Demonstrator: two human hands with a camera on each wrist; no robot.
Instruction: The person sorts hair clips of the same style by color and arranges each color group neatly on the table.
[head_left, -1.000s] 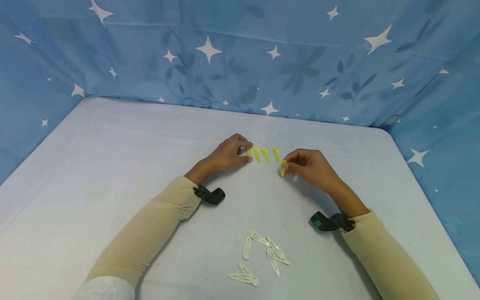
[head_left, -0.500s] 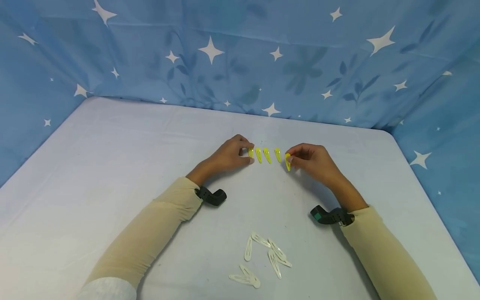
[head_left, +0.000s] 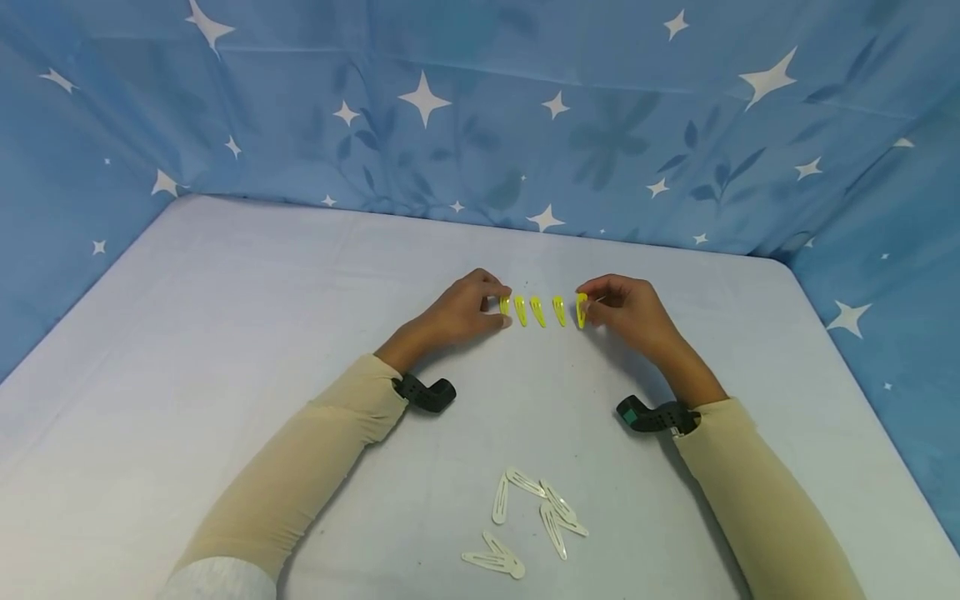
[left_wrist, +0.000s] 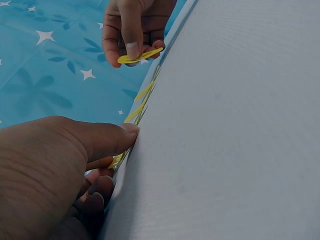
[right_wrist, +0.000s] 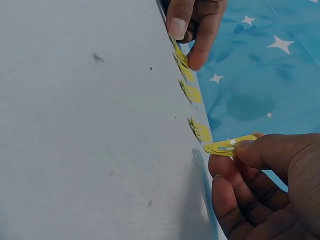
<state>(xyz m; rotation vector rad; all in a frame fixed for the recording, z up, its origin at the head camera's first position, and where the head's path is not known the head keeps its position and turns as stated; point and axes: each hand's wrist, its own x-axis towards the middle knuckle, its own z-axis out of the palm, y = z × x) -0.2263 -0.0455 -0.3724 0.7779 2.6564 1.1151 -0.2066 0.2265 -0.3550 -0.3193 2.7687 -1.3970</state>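
Observation:
My right hand (head_left: 628,312) pinches a yellow snap hair clip (right_wrist: 222,146) between thumb and fingers, at the right end of a row of yellow hair clips. In the left wrist view this clip is held above the table surface. At the row's left end my left hand (head_left: 467,310) holds another yellow hair clip (head_left: 505,306) by its two ends, thumb near and forefinger far. Between the hands lie 3 more clips, side by side: a left one (head_left: 521,311), a middle one (head_left: 537,311) and a right one (head_left: 558,310).
Several white snap hair clips (head_left: 500,500) lie scattered on the white-covered table (head_left: 360,517) nearer my body, some overlapping. A blue curtain with white stars (head_left: 480,108) hangs behind the table's far edge and along its sides.
My right hand has moved its yellow clip away from me and slightly right, level with the row. My left hand has stayed at the leftmost clip.

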